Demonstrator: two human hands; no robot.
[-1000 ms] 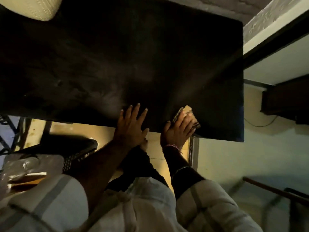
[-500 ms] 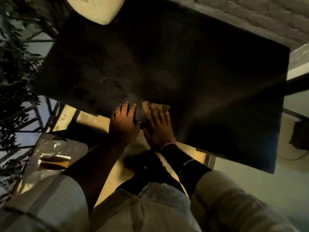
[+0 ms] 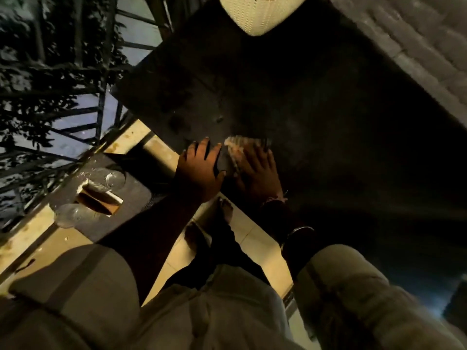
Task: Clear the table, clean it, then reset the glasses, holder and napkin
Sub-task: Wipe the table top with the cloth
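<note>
A dark table [image 3: 303, 102] fills the middle and right of the view. My right hand [image 3: 257, 170] presses a pale checked cloth [image 3: 236, 145] flat onto the table near its front edge. Beside it, my left hand [image 3: 199, 173] lies flat on the table edge with fingers spread, holding nothing. To the left, on a dark seat [image 3: 126, 213], stand two clear glasses [image 3: 108, 179] [image 3: 70, 215] and a brown holder with a white napkin [image 3: 99, 202].
A cream woven lampshade [image 3: 260, 13] hangs over the table's far side. A brick wall [image 3: 417, 41] runs along the right. A metal railing with foliage [image 3: 50, 97] is at the left. My legs stand on pale floor tiles [image 3: 255, 238] below the table edge.
My right hand has slid the cloth leftward along the table's front edge until it lies beside my left hand. The view has swung left, bringing the seat with the glasses into sight.
</note>
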